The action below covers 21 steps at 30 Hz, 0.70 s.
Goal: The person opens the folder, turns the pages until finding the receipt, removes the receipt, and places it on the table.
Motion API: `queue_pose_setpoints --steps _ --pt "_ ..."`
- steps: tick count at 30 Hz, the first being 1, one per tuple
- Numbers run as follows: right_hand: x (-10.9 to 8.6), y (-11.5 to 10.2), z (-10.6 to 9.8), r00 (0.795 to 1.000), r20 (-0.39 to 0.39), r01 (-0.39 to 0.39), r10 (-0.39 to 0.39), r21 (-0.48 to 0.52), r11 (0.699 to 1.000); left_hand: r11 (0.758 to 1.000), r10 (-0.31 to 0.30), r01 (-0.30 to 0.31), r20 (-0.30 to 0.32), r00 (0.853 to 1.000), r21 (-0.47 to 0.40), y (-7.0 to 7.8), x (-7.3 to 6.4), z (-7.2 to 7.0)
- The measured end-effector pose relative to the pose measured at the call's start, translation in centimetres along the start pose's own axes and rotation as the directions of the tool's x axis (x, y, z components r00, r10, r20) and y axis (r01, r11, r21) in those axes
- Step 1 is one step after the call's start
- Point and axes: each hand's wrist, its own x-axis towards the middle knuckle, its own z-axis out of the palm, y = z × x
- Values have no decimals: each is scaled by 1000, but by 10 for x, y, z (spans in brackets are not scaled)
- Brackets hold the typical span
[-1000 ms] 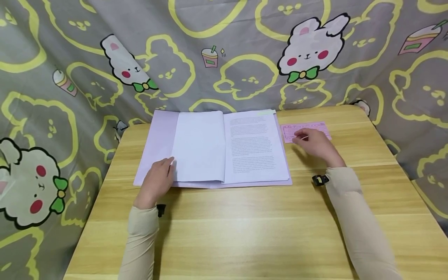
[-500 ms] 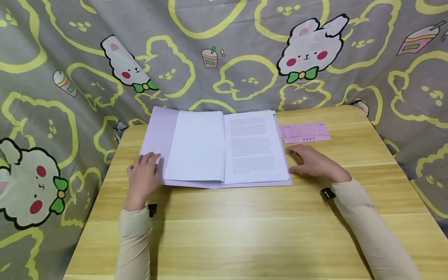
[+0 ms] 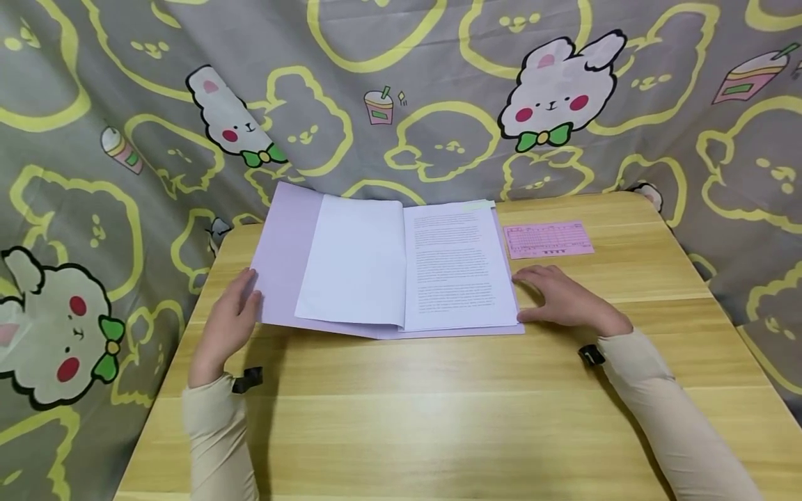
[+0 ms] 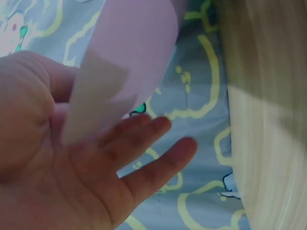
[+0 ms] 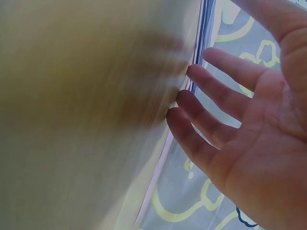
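A lilac folder (image 3: 282, 261) lies spread out on the table. A blank white sheet (image 3: 354, 261) covers part of its left side, and a printed page (image 3: 451, 278) lies on the right. My left hand (image 3: 227, 321) is at the folder's left edge, where the cover is raised off the table. In the left wrist view the cover (image 4: 120, 62) stands between thumb and fingers, with the fingers stretched out. My right hand (image 3: 567, 299) rests beside the folder's lower right edge, its fingertips (image 5: 178, 117) at the edge of the pages.
A pink printed slip (image 3: 548, 239) lies on the wooden table (image 3: 401, 417), right of the folder. A pale green tab (image 3: 478, 204) shows at the printed page's top. A patterned grey curtain (image 3: 438, 83) hangs behind the table and along its sides.
My right hand has left the pink slip and come down to the folder's right edge. My left hand has moved left from the white sheet to the cover's outer edge, which has risen.
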Motion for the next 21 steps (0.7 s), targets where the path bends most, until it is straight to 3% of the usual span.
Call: queue_pose_setpoints --steps 8,13,21 --pt "-2 -1 0 1000 11 -4 4 -13 1000 990 -61 69 69 996 -120 8 -7 -11" --pt "-2 0 0 1000 7 14 -14 -14 1000 980 -29 42 69 997 -194 12 -9 -13" --pt "-3 0 2 1000 10 23 -23 -20 1000 932 17 8 65 998 -364 16 -10 -12"
